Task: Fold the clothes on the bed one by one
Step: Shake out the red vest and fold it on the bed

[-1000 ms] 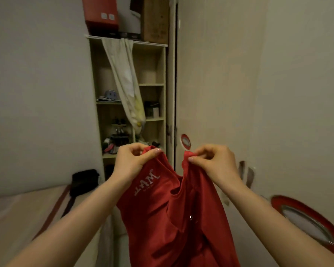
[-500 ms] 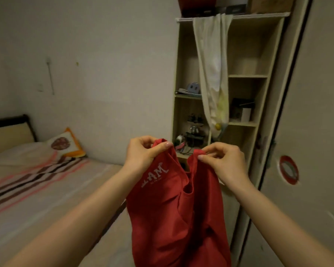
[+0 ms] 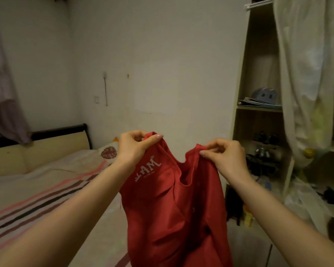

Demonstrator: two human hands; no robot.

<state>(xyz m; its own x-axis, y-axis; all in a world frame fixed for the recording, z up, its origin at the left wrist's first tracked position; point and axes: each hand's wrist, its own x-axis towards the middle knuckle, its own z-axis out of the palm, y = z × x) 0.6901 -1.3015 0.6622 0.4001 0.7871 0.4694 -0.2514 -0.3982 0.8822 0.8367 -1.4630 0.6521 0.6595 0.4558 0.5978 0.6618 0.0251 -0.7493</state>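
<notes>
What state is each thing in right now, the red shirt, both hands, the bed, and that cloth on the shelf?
Red cotton shirt with white lettering: unfolded, held up in the air by its top edge, hanging loose.
Left hand: fingers pinch the shirt's top edge.
Right hand: fingers pinch the shirt's other top corner.
Striped bed sheet: spread flat on the bed.
Pale cloth: draped down over the wooden shelf unit.

hands (image 3: 135, 147) spread wider, red shirt (image 3: 174, 205) opened between them
</notes>
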